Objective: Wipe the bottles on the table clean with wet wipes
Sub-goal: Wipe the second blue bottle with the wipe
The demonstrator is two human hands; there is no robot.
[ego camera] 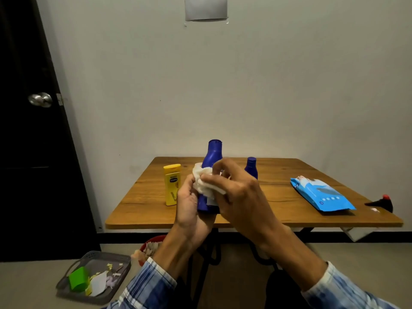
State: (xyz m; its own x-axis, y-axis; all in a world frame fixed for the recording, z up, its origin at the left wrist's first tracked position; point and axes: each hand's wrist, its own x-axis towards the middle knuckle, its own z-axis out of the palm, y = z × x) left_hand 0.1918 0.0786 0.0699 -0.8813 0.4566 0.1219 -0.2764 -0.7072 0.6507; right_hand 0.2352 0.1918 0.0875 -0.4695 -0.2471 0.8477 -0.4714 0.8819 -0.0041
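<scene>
Wiping in progress, seen from the head view. Dial set on the table [278, 210], 12 o'clock toward the wall.

- Large blue bottle [214, 152]: upright, cap on, at about 7 o'clock near the front edge. Cannot tell whether its base touches the tabletop.
- Left hand [189, 206]: fingers curled round the bottle's lower body from its left side, gripping it.
- Right hand [239, 195]: fingers bent and close together, holding the bunched white wet wipe [206, 185] against the bottle's middle. The wipe covers the front and left flank there.
- Yellow bottle [172, 184]: upright at 9 o'clock, just beside the left hand, not touching the blue one.
- Small blue bottle [251, 167]: upright at about 11 o'clock, behind the right hand, lower part hidden.
- Wipes pack [321, 195]: blue, lying flat at 3 o'clock, well apart from both hands.
- Black object with a red tip [382, 202]: at 4 o'clock by the right edge; too dark to identify.

Off the table: a grey tray [73, 267] on the floor holding a green piece and paper scraps, a red bin [152, 240] under the front edge, a dark door with a metal knob [40, 99], and a grey sheet [206, 7] taped to the wall.
</scene>
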